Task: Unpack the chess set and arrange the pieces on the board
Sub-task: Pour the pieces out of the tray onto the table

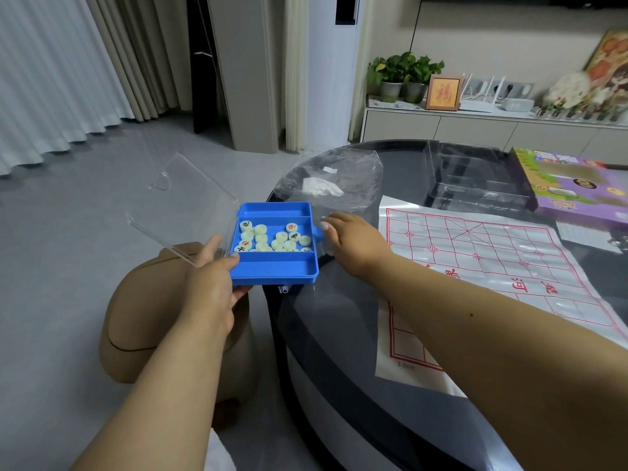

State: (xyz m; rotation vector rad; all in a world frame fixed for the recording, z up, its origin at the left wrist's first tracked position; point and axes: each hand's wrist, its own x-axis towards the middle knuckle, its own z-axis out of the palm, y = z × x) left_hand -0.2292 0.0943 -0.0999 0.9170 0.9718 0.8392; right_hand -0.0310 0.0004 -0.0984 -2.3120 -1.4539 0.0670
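Note:
A blue plastic box with its clear lid swung open to the left hangs over the table's left edge. Several pale round chess pieces with red or black characters lie in its middle compartment. My left hand grips the box's near left corner, thumb on the rim. My right hand is closed around pale chess pieces just right of the box, beside its blue latch tab. A white paper chess board with a red grid lies flat on the table to the right.
The dark round glass table also carries a crumpled clear plastic bag, a clear plastic tray and a purple game box. A tan stool stands on the floor below the blue box.

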